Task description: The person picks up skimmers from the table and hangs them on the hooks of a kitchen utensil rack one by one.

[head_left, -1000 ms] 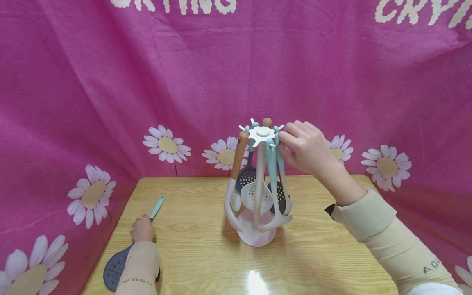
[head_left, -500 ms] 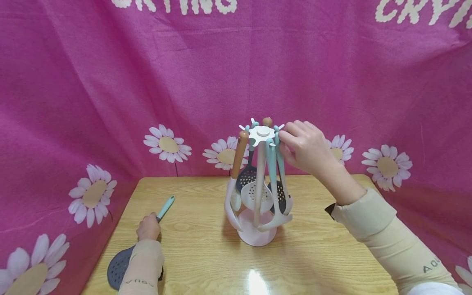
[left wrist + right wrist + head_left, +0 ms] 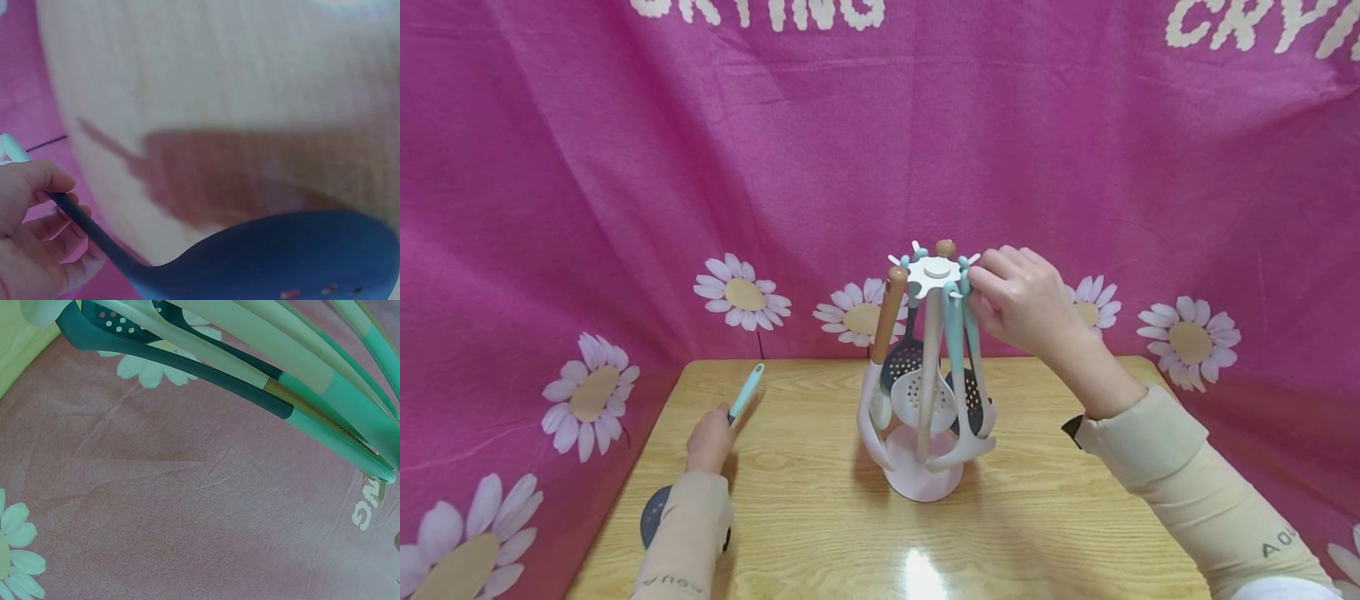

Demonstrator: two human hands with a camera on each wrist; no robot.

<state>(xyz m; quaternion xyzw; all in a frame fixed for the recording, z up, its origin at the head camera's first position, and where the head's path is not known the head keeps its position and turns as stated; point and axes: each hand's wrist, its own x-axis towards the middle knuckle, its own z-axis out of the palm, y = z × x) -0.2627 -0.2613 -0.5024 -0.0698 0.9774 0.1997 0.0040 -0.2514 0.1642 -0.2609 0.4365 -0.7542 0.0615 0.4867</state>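
Note:
My left hand (image 3: pixel 710 439) pinches the stem of a skimmer (image 3: pixel 653 515) between thumb and fingers at the table's left side. The skimmer has a dark perforated head and a mint handle tip (image 3: pixel 748 392) that points forward and right. In the left wrist view, the skimmer's head (image 3: pixel 269 253) stands over its shadow, raised off the table. My right hand (image 3: pixel 1022 296) grips the top right edge of a white utensil rack (image 3: pixel 934 271), beside a mint handle; its fingertips are hidden. The right wrist view shows hanging mint handles (image 3: pixel 344 444) but not the hand.
On the rack hang several utensils, among them a brown-handled one (image 3: pixel 889 312), a white skimmer (image 3: pixel 917 404) and dark perforated ones (image 3: pixel 902 358). The round rack base (image 3: pixel 922 479) stands mid-table on the wooden table (image 3: pixel 805 533). A pink flowered cloth (image 3: pixel 805 167) hangs behind.
My left hand has lifted the skimmer and moved it forward and right, its handle tip rising in view. The right hand and the rack stay practically where they were.

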